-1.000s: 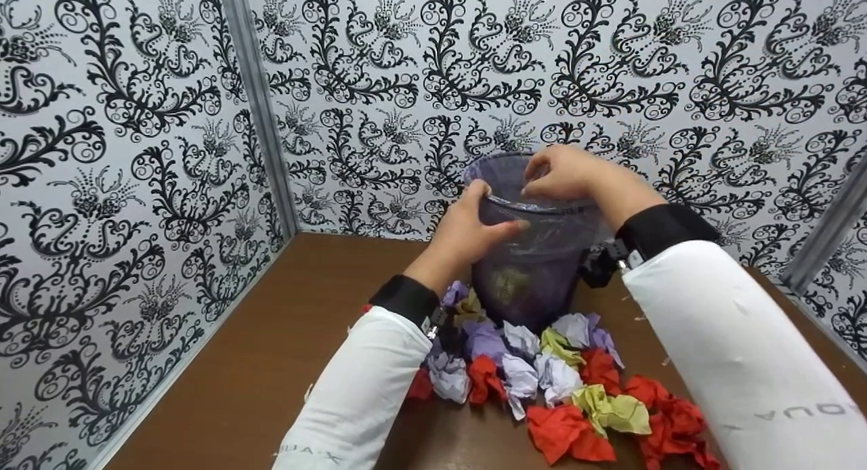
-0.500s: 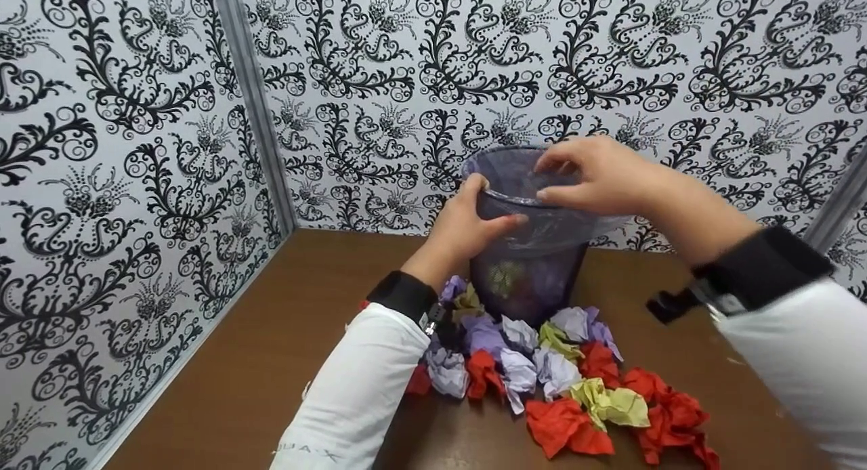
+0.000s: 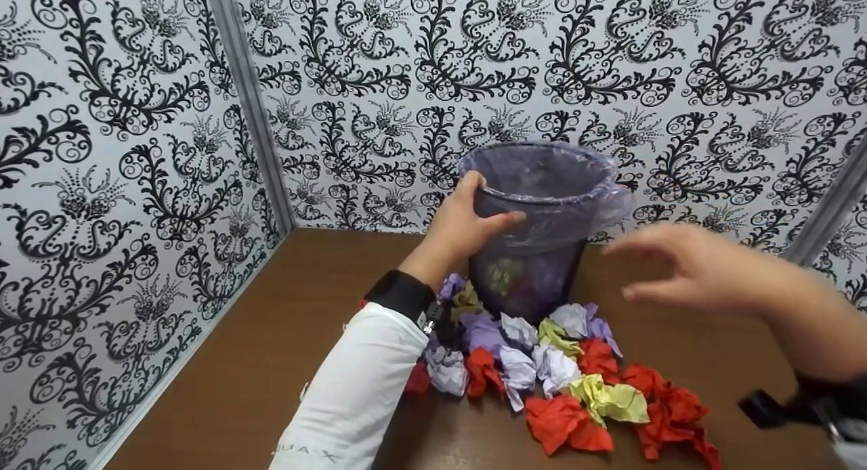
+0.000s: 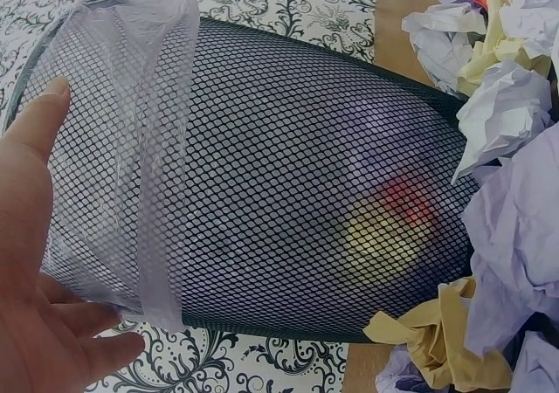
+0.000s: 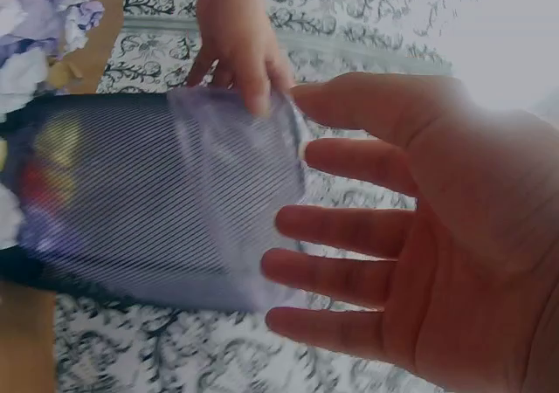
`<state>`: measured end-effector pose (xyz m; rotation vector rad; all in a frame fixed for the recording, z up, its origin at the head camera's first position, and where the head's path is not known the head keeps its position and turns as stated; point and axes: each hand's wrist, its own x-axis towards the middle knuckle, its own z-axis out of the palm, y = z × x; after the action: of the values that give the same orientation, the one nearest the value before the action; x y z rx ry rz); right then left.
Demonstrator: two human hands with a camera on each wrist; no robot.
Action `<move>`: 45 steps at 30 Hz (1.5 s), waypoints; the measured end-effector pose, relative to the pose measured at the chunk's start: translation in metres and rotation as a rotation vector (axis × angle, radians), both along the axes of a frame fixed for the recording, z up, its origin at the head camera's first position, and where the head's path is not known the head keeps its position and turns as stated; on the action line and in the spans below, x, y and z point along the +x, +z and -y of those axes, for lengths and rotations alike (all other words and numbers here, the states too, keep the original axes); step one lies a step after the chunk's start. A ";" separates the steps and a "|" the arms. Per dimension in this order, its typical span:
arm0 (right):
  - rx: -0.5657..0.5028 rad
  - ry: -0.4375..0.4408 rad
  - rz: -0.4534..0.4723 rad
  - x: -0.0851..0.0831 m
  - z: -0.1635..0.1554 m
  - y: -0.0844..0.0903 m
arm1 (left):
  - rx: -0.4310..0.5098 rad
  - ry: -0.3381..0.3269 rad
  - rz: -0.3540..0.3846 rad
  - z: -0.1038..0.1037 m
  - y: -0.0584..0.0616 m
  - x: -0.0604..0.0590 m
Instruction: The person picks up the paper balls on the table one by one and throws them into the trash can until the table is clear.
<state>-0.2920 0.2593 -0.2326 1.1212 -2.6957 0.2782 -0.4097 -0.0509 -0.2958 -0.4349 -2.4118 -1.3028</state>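
A dark mesh waste bin point(image 3: 521, 267) stands upright at the back of the table, a thin see-through plastic liner point(image 3: 542, 229) folded out over its rim. Through the mesh, yellow and red crumpled paper point(image 4: 380, 236) shows inside. My left hand point(image 3: 460, 223) grips the bin's upper left side, its thumb in front over the liner and its fingers round the side. Away to the right of the bin, my right hand point(image 3: 684, 267) is in the air, blurred and holding nothing. Its fingers point(image 5: 345, 231) are spread and fairly straight in the right wrist view.
Many crumpled paper balls lie in front of the bin: red point(image 3: 565, 426), yellow-green point(image 3: 609, 399), white point(image 3: 518, 372) and purple point(image 3: 482, 334). The brown table point(image 3: 271, 348) meets patterned walls point(image 3: 379, 118) behind and at the left.
My right hand has left the bin's rim and moved right and down, its fingers opening out. The left hand stays on the bin.
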 end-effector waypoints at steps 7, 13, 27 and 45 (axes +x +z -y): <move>-0.032 -0.019 0.141 0.000 -0.042 -0.062 | -0.016 0.016 -0.013 0.000 -0.001 -0.001; -0.034 -0.075 0.289 -0.001 -0.065 -0.114 | -0.010 0.003 -0.015 -0.002 0.000 0.000; -0.147 -0.080 0.591 -0.008 -0.085 -0.152 | 0.027 -0.007 0.012 -0.002 0.000 0.002; -0.127 -0.067 0.394 -0.012 -0.094 -0.155 | 0.046 -0.011 0.037 0.001 0.000 0.002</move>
<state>-0.3039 0.3533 -0.3877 1.0272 -2.9898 0.7165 -0.4076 -0.0516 -0.2956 -0.4158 -2.4077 -1.3797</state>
